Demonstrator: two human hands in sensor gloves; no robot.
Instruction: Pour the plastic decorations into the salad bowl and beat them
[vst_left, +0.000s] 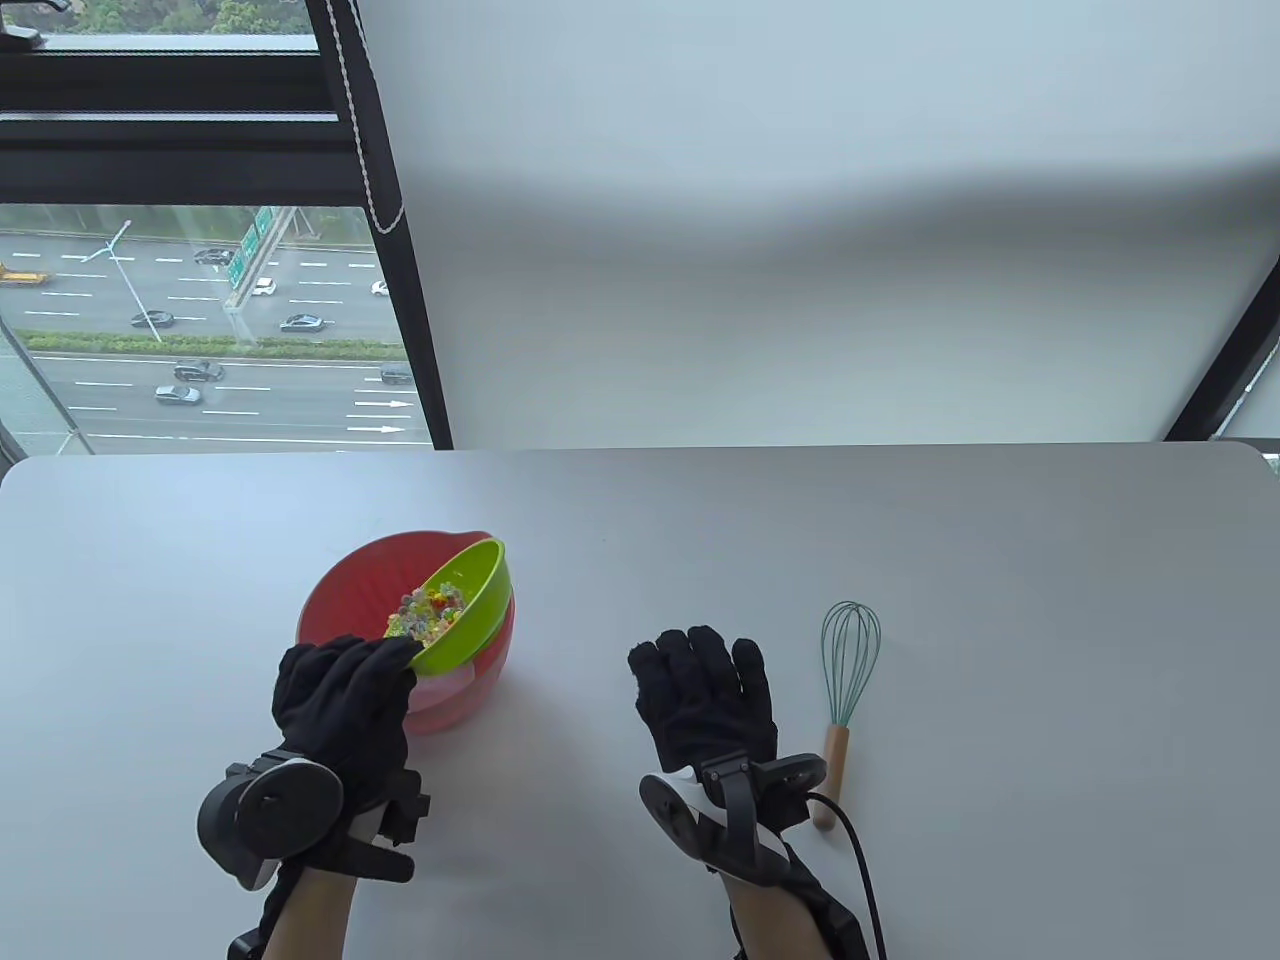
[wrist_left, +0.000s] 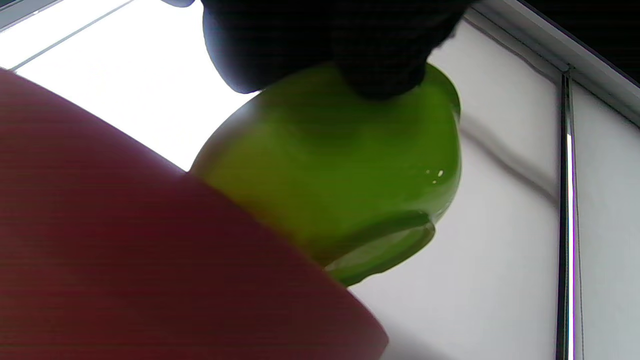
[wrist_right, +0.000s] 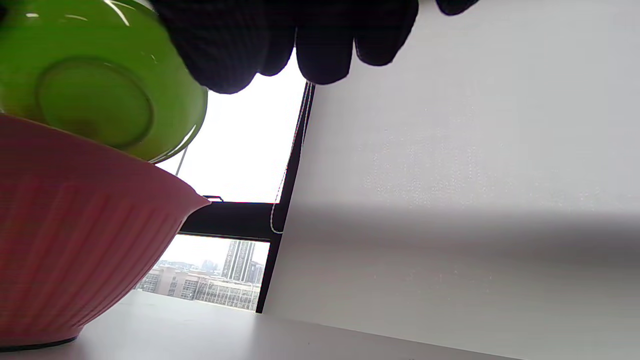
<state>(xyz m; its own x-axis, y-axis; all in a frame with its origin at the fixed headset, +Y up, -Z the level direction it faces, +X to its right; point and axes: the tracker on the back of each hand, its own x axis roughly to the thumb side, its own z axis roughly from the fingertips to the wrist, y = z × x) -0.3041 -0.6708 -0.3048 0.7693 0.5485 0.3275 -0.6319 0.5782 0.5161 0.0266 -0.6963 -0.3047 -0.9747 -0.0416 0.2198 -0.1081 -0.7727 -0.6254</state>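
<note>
Table view: even daylight from window (vst_left: 200, 300) at upper left; sharp focus; soft band of shadow across blind (vst_left: 800, 200); faint shadows under hands on table (vst_left: 1000, 560). Left wrist view: strongly backlit; window area blown out to white; red bowl (wrist_left: 125, 260) close to lens, blurred, w/ horizontal banding; glove near-black, no detail; small glints on green bowl (wrist_left: 350, 165). Right wrist view: sky overexposed; fingers silhouetted; broad shadow band on blind.

1. High-rise office-type room: the window (vst_left: 200, 320) overlooks a multi-lane highway (vst_left: 230, 390) far below.
2. Plain white worktop (vst_left: 900, 560) set against the window, roller blind (vst_left: 800, 220) with bead cord (vst_left: 365, 130).
</note>
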